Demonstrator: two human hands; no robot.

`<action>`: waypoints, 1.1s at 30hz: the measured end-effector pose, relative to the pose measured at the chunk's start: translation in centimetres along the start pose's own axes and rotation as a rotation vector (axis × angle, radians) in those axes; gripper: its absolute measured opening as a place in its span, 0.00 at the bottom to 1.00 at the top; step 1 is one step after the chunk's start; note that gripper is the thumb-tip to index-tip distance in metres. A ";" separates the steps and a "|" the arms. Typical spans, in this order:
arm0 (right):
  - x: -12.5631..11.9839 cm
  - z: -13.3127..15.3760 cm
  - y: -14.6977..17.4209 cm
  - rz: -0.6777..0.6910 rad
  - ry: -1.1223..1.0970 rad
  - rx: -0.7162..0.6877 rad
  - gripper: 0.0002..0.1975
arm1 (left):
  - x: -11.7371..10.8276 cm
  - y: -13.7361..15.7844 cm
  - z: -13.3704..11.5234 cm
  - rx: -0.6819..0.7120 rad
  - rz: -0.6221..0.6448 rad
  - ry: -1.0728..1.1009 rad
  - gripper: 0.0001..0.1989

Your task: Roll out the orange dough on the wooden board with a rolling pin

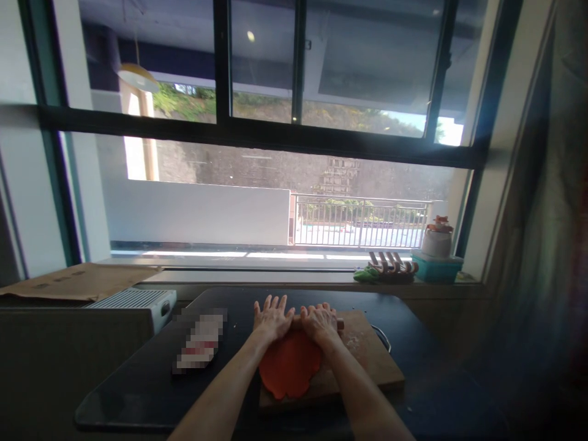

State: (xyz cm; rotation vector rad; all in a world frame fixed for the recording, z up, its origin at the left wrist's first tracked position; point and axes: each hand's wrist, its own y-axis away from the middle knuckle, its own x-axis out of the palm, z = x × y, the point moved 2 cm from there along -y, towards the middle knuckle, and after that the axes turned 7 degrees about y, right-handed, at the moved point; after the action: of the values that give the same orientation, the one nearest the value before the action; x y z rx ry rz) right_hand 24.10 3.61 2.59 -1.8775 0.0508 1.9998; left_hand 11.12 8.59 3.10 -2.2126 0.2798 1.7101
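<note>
A flat sheet of orange-red dough [290,366] lies on a wooden board [381,367] on the dark table. Across its far edge rests a wooden rolling pin [340,324], mostly hidden beneath my hands. My left hand [272,317] is palm down over the pin's left end, fingers spread forward and not wrapped around it. Pressed on the pin further right is my right hand [320,320], flat with its fingers extended. Pale flour [353,340] dusts the board to the right of my right hand.
A pixelated item [199,344] lies left on the dark table [138,392]. The board has a metal handle [382,339] at its right. A window ledge behind holds a dark slatted rack [392,266] and a teal box [437,267]. Brown paper [78,280] lies at far left.
</note>
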 end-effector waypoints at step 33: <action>-0.2 0.0 -1.7 0.077 0.022 0.000 0.27 | 1.1 -2.4 0.6 -0.010 0.008 0.021 0.36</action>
State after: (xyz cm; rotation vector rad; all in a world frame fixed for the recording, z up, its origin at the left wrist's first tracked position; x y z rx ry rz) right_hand 24.60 5.12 3.14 -1.9250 0.1303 2.0293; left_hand 11.67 11.11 2.27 -2.2405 0.2866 1.6972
